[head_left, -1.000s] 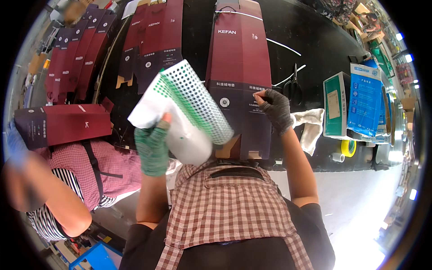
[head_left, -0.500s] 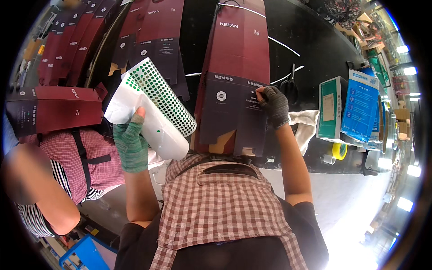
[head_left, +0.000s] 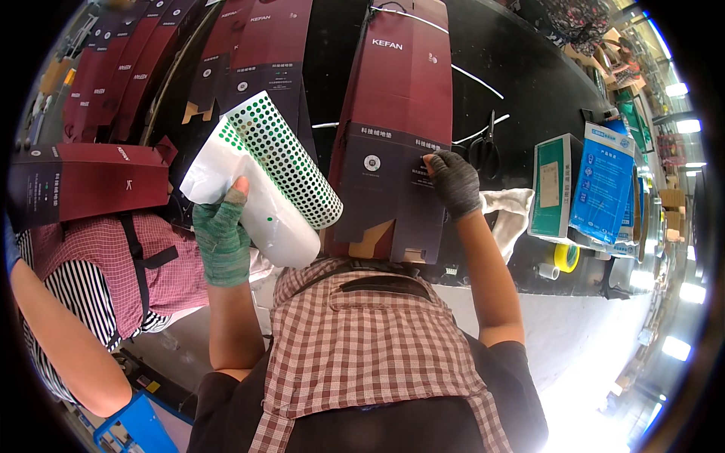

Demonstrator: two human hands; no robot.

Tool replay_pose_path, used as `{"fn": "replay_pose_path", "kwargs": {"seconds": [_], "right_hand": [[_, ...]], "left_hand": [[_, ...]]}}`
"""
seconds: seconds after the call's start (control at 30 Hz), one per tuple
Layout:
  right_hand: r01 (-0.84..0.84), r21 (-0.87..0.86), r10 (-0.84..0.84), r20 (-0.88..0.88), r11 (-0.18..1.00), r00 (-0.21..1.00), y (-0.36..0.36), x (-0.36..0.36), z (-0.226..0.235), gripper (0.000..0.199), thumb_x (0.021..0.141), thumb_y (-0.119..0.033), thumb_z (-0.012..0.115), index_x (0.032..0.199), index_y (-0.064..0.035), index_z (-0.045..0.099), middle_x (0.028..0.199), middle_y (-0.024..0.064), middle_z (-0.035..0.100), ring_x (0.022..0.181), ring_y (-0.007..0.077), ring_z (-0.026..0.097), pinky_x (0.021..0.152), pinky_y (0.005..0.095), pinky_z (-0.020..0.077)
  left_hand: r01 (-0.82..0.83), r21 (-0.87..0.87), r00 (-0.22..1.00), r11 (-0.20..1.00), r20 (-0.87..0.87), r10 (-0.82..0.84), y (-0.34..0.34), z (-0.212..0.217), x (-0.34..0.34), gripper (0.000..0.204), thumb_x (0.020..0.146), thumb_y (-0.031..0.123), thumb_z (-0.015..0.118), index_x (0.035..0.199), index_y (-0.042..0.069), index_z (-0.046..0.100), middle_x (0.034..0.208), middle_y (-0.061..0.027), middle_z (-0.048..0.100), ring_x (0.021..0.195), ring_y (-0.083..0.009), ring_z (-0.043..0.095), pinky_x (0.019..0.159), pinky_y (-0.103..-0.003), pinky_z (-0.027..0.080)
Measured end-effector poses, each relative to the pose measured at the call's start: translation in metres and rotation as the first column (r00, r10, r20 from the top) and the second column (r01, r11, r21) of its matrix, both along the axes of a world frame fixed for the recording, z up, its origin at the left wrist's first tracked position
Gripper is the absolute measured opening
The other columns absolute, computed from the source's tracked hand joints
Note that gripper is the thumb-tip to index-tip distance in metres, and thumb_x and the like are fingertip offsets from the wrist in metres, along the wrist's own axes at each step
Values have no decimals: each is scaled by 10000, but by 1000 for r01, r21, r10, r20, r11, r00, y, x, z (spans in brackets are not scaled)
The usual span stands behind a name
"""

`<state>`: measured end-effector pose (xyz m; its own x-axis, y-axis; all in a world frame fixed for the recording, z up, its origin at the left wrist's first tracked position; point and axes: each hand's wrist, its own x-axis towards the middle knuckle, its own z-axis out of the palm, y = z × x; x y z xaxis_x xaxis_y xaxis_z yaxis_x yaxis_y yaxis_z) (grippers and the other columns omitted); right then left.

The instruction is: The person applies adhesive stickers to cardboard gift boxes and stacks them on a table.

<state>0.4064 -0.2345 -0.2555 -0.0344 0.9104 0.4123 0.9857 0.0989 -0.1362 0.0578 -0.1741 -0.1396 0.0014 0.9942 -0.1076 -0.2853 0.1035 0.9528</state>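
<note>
My left hand (head_left: 221, 232), in a green fingerless glove, grips a loosely rolled sheet of round stickers (head_left: 291, 162). Rows of green and dark dots cover part of the sheet, and its white side curls round below. Just right of the roll lies a long maroon and dark grey carton (head_left: 396, 98), with an open cut-out at its near end. My right hand (head_left: 455, 183), in a dark grey fingerless glove, rests at the carton's right edge. Its fingers are curled and the thumb meets the index finger; whatever they may hold is too small to make out.
Black scissors (head_left: 489, 147), a white cloth (head_left: 507, 215), yellow tape (head_left: 566, 257) and green and blue boxes (head_left: 557, 181) lie to the right. More maroon cartons (head_left: 260, 45) stand at the far left. A co-worker's arm (head_left: 68, 340) is at the left.
My left hand and the sticker roll have shifted slightly right, towards the carton. My right hand has moved slightly left and down along the carton's edge. The co-worker's arm has moved.
</note>
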Motion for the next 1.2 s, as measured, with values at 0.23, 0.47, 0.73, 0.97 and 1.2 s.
{"fn": "replay_pose_path", "kwargs": {"seconds": [0.23, 0.47, 0.73, 0.97, 1.2], "right_hand": [[-108, -51, 111, 65, 993, 992, -20, -9, 13, 154, 836, -57, 536, 937, -67, 652, 856, 108, 616, 799, 289, 612, 669, 406, 504], [264, -64, -259, -503, 962, 825, -53, 29, 2, 228, 737, -131, 655, 957, -82, 621, 1031, 105, 613, 1008, 340, 553, 857, 438, 465], [497, -447, -542, 33, 743, 840, -110, 67, -58, 598, 629, -210, 751, 1181, -187, 522, 1172, 139, 476, 1057, 362, 509, 891, 457, 459], [525, -348, -625, -322, 777, 712, -89, 33, 2, 562, 715, -486, 746, 995, -37, 556, 1005, 164, 587, 877, 330, 583, 785, 423, 479], [252, -536, -581, -636, 806, 508, -81, -34, -3, 701, 707, -520, 773, 1075, 12, 501, 953, 224, 642, 885, 328, 649, 763, 382, 506]], "left_hand": [[13, 11, 999, 1000, 47, -13, 1, -8, -4, 450, 809, 115, 711, 1218, 8, 556, 1101, -73, 613, 977, -165, 598, 854, -308, 491], [-2, 14, 996, 1000, 86, 1, 1, -13, -13, 441, 809, 96, 699, 1218, 12, 556, 1114, -69, 609, 985, -167, 594, 875, -302, 480], [-83, 26, 995, 996, 65, 81, 16, -8, -39, 501, 797, 148, 703, 1245, 13, 524, 1136, -86, 583, 1020, -207, 565, 893, -351, 466], [-114, 43, 989, 993, 98, 109, 11, -3, -58, 426, 826, 113, 679, 1217, 4, 550, 1109, -80, 615, 984, -183, 599, 865, -319, 483], [-102, 34, 988, 994, 116, 97, 1, -12, -56, 431, 819, 113, 677, 1217, 9, 547, 1104, -76, 616, 971, -182, 606, 858, -320, 494]]}}
